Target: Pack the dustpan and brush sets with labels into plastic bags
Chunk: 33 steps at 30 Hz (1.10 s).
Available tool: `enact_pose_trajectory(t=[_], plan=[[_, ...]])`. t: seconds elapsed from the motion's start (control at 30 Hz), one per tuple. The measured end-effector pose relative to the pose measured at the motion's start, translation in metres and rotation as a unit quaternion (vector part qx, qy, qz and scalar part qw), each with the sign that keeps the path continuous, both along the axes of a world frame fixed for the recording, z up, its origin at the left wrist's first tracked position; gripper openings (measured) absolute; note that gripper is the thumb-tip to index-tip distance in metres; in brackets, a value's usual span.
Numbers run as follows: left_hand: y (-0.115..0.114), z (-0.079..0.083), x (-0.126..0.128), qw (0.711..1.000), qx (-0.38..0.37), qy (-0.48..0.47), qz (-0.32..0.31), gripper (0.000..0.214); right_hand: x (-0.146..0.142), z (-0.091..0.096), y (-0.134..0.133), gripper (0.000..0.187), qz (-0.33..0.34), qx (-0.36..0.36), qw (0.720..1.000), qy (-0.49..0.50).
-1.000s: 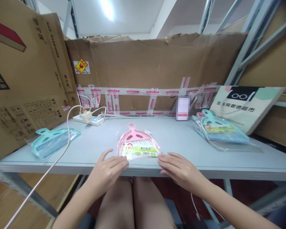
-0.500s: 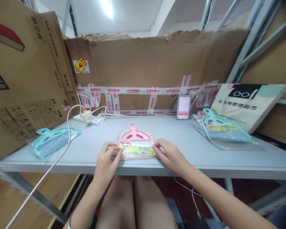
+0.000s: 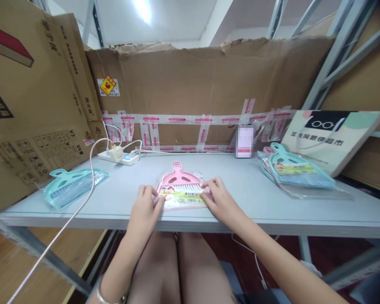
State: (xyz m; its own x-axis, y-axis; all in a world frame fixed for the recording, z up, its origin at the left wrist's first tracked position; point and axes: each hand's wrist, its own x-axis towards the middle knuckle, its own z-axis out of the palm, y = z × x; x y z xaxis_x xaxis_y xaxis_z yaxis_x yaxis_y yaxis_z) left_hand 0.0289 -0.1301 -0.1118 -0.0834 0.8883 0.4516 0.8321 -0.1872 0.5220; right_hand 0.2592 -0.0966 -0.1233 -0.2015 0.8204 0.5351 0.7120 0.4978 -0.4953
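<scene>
A pink dustpan-and-brush set in a clear plastic bag (image 3: 180,188) lies flat near the front edge of the grey table (image 3: 234,207). My left hand (image 3: 145,207) pinches the bag's left edge with curled fingers. Across from it, my right hand (image 3: 220,198) grips the right edge the same way. Both hands rest on the tabletop.
A teal dustpan set (image 3: 68,185) lies at the left, crossed by a white cable (image 3: 82,202) from a power strip (image 3: 118,157). A stack of bagged teal sets (image 3: 294,173) and a printed board (image 3: 329,137) sit at right. Cardboard walls (image 3: 193,84) surround the table.
My hands went from lying flat at the bag's near corners to pinching its left and right edges. The pink set slid a little farther from the table edge.
</scene>
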Motion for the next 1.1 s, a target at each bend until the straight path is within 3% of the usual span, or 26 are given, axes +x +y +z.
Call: enact_pose_trajectory(t=[0.1,0.23,0.33,0.5,0.7,0.87,1.0,1.1], plan=[[0.000,0.002,-0.002,0.996,0.000,0.066,0.052,0.024,-0.001,-0.001,0.001,0.024,-0.062,-0.037,0.997,-0.022],[0.005,0.003,-0.009,0.993,-0.051,0.107,0.025,0.026,-0.002,0.005,-0.001,0.028,-0.037,-0.141,0.988,-0.044],[0.007,0.003,-0.009,0.996,-0.038,0.077,0.014,0.025,-0.002,0.007,-0.003,0.030,-0.015,-0.106,0.994,-0.024],[0.000,-0.002,-0.002,0.996,-0.006,-0.083,0.026,0.023,-0.002,0.002,-0.010,0.038,-0.013,0.015,0.999,0.039],[-0.007,-0.014,0.001,0.991,0.087,-0.061,0.085,0.021,0.001,-0.001,-0.008,0.071,0.060,-0.064,0.981,0.172],[-0.007,-0.018,0.001,0.991,0.099,0.001,0.095,0.020,0.003,0.003,-0.007,0.057,0.060,-0.108,0.981,0.152],[-0.007,-0.018,0.001,0.989,0.113,0.011,0.099,0.019,0.004,0.008,-0.010,0.038,0.064,-0.124,0.981,0.132],[-0.006,-0.018,0.001,0.988,0.112,0.014,0.101,0.019,0.004,0.010,-0.011,0.034,0.070,-0.126,0.980,0.135]])
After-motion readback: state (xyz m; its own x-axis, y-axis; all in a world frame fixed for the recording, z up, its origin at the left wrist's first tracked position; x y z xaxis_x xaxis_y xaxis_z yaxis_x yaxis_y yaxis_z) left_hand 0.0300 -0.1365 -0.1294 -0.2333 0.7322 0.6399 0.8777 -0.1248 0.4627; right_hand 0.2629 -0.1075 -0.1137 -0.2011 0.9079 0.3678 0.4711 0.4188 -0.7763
